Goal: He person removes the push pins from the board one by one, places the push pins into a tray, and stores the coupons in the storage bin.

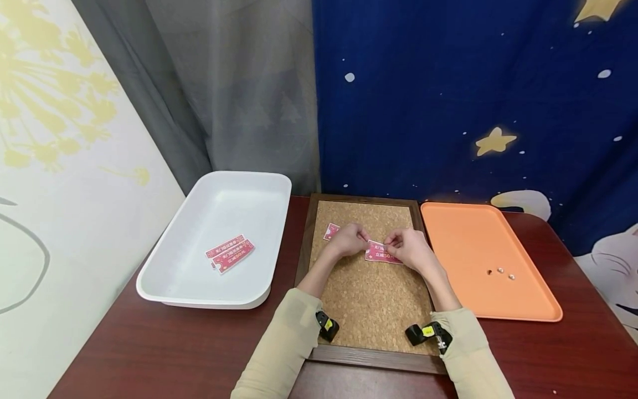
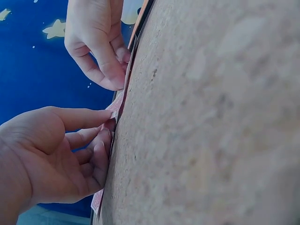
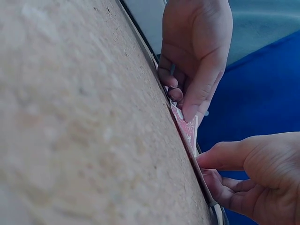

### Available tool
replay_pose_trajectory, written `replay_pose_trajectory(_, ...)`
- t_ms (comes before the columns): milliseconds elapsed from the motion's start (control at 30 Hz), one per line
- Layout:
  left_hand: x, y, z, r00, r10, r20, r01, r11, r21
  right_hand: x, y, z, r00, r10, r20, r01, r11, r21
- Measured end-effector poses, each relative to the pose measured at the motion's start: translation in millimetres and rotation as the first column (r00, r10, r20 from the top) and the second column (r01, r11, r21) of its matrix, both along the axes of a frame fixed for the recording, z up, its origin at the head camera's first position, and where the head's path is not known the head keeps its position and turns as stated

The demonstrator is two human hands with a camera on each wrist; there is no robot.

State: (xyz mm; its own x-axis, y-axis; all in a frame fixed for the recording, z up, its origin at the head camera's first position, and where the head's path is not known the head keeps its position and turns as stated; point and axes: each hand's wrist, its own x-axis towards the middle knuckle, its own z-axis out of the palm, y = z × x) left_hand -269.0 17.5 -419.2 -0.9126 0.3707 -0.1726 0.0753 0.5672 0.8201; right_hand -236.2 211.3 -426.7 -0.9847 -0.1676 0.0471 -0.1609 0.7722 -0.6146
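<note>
A red printed paper coupon (image 1: 381,255) lies between both hands on the upper part of a cork board (image 1: 374,310). My left hand (image 1: 351,239) pinches its left end; in the right wrist view the thumb presses on the coupon (image 3: 185,126), whose edge lifts off the cork. At the coupon's upper right, my right hand (image 1: 410,248) has thumb and forefinger pinched together on the paper, and its palm covers the right end. Another red coupon (image 1: 330,230) is on the board at upper left, partly behind the left hand.
A white tub (image 1: 189,282) stands on the left with several overlapping red coupons (image 1: 230,254) inside. To the right lies an orange tray (image 1: 463,233), holding small pin-like pieces (image 1: 500,270). The board's dark wooden frame (image 1: 379,359) borders the cork. Curtains (image 1: 423,111) hang behind the table.
</note>
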Motion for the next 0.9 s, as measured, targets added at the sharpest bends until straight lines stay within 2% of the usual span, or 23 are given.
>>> replay_pose_trajectory(700, 1.9, 2.0, 2.0, 0.999, 0.032, 0.031, -0.032, 0.999, -0.021, -4.3, 0.1, -3.2, 1.000, 0.005, -0.016, -0.005, 1.000, 0.012)
replay_pose_trajectory(900, 1.7, 1.7, 0.2, 0.999, 0.028, 0.042, -0.029, 1.000, 0.010, -4.0, -0.7, -3.6, 0.999, 0.011, -0.040, -0.010, 1.000, 0.016)
